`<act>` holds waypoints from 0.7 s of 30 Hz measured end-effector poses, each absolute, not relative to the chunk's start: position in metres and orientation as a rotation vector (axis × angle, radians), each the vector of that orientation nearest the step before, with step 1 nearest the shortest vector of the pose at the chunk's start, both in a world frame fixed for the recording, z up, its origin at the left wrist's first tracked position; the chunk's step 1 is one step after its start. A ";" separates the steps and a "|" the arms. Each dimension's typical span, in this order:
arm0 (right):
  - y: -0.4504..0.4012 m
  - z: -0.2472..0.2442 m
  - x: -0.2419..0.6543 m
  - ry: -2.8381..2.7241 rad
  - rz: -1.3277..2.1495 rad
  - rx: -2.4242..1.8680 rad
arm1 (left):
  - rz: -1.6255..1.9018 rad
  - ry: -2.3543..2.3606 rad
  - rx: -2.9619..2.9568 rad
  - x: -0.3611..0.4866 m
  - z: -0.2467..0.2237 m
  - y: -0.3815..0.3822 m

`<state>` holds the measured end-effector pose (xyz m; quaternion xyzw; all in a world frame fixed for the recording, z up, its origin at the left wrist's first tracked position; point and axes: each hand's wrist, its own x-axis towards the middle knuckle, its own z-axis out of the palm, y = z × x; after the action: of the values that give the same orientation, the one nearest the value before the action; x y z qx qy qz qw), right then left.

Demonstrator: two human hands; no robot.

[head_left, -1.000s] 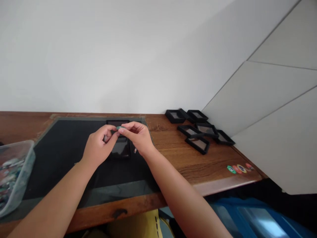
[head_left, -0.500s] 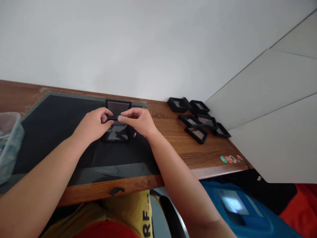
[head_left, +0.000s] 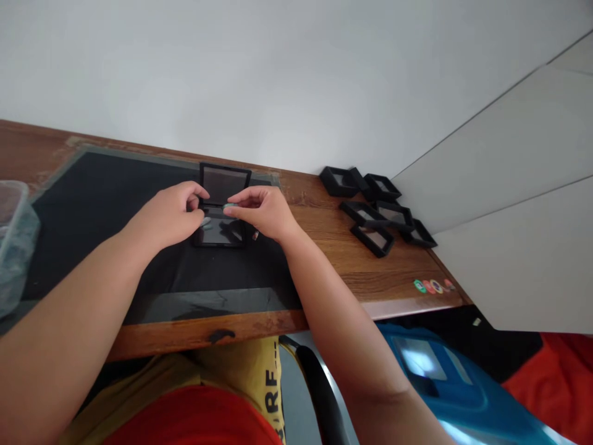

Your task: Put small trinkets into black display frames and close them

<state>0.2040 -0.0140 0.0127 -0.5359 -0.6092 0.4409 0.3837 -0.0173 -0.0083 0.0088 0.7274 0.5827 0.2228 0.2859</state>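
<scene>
Yellow cloth (head_left: 231, 358) under the surface (head_left: 361, 278) edge: dark letters "RF" (head_left: 272, 389) legible, running upward along its right side, dash-like marks above, a partial character below, unreadable | round stickers (head_left: 436, 286) at the surface's right front: coloured green, red and yellow-ringed, their markings too small to read

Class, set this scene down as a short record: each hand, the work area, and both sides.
Right hand: pinches a small greenish piece
Left hand: at the open black case; grip unclear
Work area: case on a black mat
Left side: translucent tub
Right side: several black frames, round stickers
</scene>
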 end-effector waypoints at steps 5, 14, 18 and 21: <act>-0.012 0.011 0.203 -1.595 1.099 -1.377 | 0.457 1.580 1.968 -0.021 0.010 -0.007; -0.012 0.009 0.203 -1.649 1.066 -1.338 | 0.395 1.584 1.980 -0.022 0.009 -0.008; -0.012 0.009 0.204 -1.686 1.037 -1.344 | 0.400 1.568 2.017 -0.021 0.006 -0.009; -0.011 0.008 0.204 -1.710 1.026 -1.346 | 0.416 1.553 2.063 -0.021 0.005 -0.009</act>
<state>0.2041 -0.0111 0.0084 -0.5221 -0.6631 0.3979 0.3597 -0.0206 -0.0090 0.0053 0.7616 0.5734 0.1537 0.2597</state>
